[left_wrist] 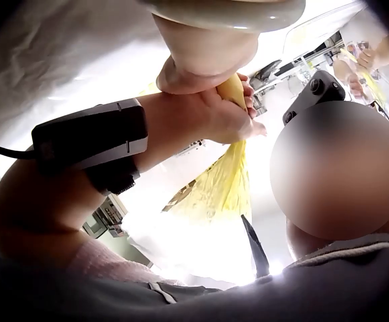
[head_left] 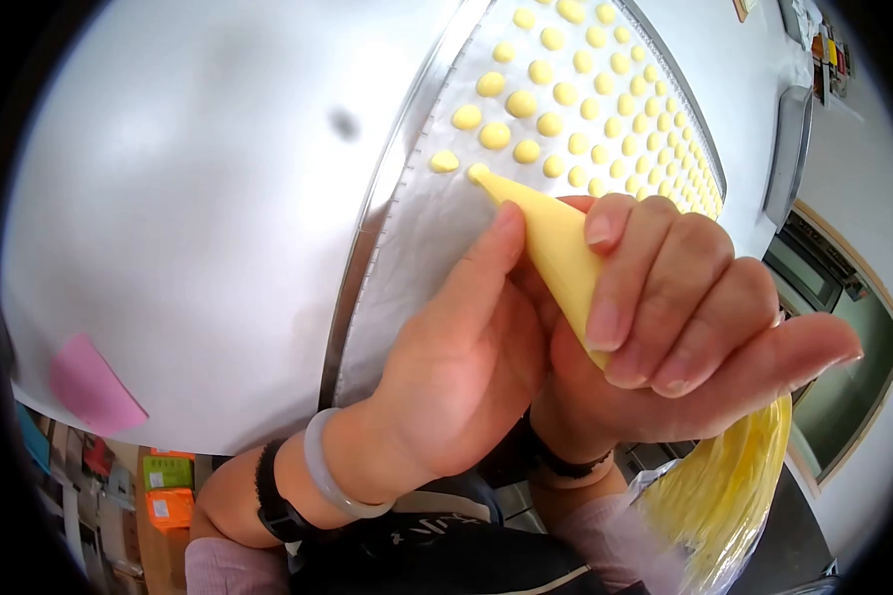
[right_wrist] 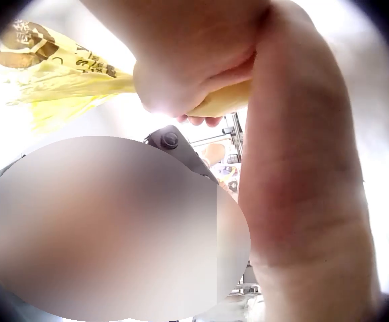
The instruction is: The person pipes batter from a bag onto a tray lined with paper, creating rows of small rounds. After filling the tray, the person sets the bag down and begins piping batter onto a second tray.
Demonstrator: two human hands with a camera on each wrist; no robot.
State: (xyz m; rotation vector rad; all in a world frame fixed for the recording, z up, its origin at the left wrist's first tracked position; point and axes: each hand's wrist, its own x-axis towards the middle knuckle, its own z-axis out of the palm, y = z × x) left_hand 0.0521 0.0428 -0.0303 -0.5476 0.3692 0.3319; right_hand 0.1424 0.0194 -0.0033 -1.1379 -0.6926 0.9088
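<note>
A piping bag (head_left: 556,248) full of smooth yellow batter slants across the head view, its narrow tip right at a small yellow dollop on white paper. My right hand (head_left: 685,307) grips the bag's full body, fingers curled over it and thumb stretched out to the right. Nearer the tip, my left hand (head_left: 456,337) holds the bag with its thumb alongside; its other fingers are mostly hidden behind. The bag's loose yellow plastic tail (head_left: 729,486) hangs below the right hand. Rows of round dollops (head_left: 521,103) cover the far part of the paper-lined tray (head_left: 367,223).
A smooth pale metal worktop (head_left: 218,198) spreads left of the tray, with a pink paper square (head_left: 94,385) near its front edge. Orange packets (head_left: 171,508) sit on a lower shelf. Another metal tray (head_left: 789,149) stands at the far right. In the left wrist view, another person's hands (left_wrist: 365,64) appear.
</note>
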